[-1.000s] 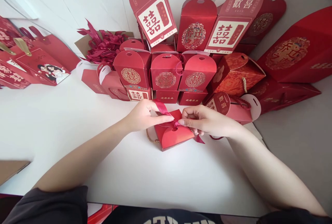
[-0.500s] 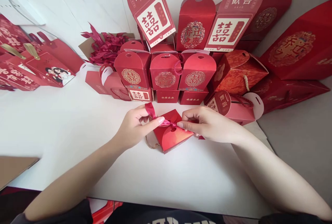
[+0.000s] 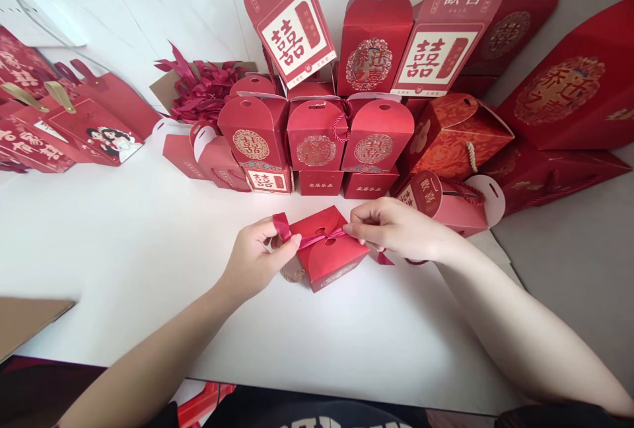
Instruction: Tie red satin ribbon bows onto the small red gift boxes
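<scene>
A small red gift box (image 3: 331,257) with curved top flaps sits on the white table (image 3: 123,249), near the middle. A dark red ribbon (image 3: 317,239) runs across its top, drawn tight between my hands. My left hand (image 3: 258,257) pinches the ribbon's left end beside the box. My right hand (image 3: 396,230) pinches the right end at the box's far right corner, and a short ribbon tail hangs below it. A twisted cord handle pokes out at the box's left foot.
Rows of red gift boxes (image 3: 317,134) stand stacked just behind the small box. A cardboard box of loose red ribbons (image 3: 201,88) sits at the back left. Red paper bags (image 3: 74,127) lie at the far left, large red bags (image 3: 559,91) at the right.
Both hands have drawn apart, pulling the ribbon out straight and tight across the box top. The left hand has dropped lower, toward the table.
</scene>
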`<state>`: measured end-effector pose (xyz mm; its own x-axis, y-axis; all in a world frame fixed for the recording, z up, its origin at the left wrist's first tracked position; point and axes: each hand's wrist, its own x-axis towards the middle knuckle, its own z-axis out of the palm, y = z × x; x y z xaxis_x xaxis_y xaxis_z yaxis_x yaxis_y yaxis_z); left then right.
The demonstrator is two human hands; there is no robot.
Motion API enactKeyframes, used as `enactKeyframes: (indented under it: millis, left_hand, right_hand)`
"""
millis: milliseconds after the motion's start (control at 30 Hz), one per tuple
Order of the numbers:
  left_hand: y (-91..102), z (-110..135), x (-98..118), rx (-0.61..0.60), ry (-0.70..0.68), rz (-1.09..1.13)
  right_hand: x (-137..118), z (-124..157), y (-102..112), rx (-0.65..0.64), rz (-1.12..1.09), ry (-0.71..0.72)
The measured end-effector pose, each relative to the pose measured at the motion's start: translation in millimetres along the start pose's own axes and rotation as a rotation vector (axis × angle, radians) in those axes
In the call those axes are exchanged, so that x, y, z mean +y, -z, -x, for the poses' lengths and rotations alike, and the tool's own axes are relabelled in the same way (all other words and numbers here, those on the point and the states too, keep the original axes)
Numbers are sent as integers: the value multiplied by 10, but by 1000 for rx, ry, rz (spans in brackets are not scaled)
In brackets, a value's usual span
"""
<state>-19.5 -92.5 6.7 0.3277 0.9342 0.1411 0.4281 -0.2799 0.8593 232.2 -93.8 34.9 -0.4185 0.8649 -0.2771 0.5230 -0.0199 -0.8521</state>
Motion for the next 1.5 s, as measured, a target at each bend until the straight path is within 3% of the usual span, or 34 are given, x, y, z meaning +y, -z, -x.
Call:
enactKeyframes:
  millis: [200,300,400,433,500,567,600,667,767,933,1067,1233,1400,1500]
  left_hand:
    - [38,-56,-116,-96,81,57]
    - [296,-123,-123,-331,107,44]
    - [634,-167,-89,-578,156,-194]
    - [716,-173,-74,-574,183,-289]
    - [778,-173,-45,-330,183,-417]
    - [697,-161,-19,-55,80,-443]
    - [617,-152,-7,23,3,-424]
    - [428,-127,16,-27,-115,-361]
    - [212,-81,41,-72,-151,-352]
    - [139,9,94,-34,-187,-533]
    - [115,96,183,7,-169,-658]
    - [113,98,197,-120,0,-772]
    - [215,-25,87,-202,-112,-514]
    - [275,-49,73,-254,16,-268]
  right_hand:
    - [64,-43,82,-83,-82,-37]
    - [60,-29,118,-150,-102,-39]
    - [35,-6,142,-161,-90,-2]
    - [26,-1,140,-149,-86,11]
    - [8,8,120,-108,-71,26]
    - [-5,11,85,-57,-36,26]
    - [-9,11,66,-35,-11,33]
    - [-14,5,32,14,48,95]
    - [-15,-13,-2,115,141,279]
    - [1,-51,-37,157,165,476]
    - [49,-98,-66,143,163,530]
    - [98,-140,-94,241,318,466]
    - [35,-81,-128,225,370,429]
    - [5,-55,-138,202,349,515]
